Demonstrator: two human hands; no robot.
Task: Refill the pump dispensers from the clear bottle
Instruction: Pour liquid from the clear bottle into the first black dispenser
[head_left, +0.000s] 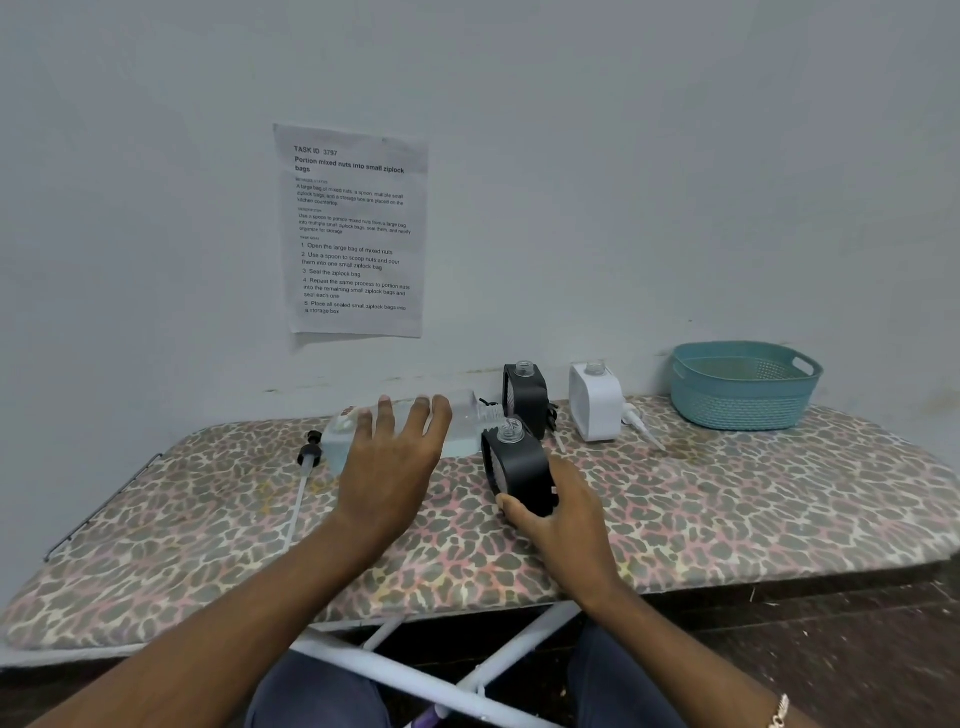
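My left hand (397, 457) grips the clear bottle (462, 428) from the near side and tips it sideways, its open mouth (491, 414) pointing right at a black dispenser (519, 467). My right hand (558, 512) holds that black dispenser tilted, its open neck (510, 431) just below the bottle's mouth. A second black dispenser (525, 392) and a white dispenser (595, 400) stand behind by the wall, both without pumps. A black pump with a long tube (306, 470) lies at the left, a white pump (641, 422) beside the white dispenser.
Everything sits on an ironing board with a leopard-print cover (727, 493). A teal plastic basket (743, 384) stands at the back right. A printed sheet (356, 231) is taped to the wall. White board legs (431, 675) cross below.
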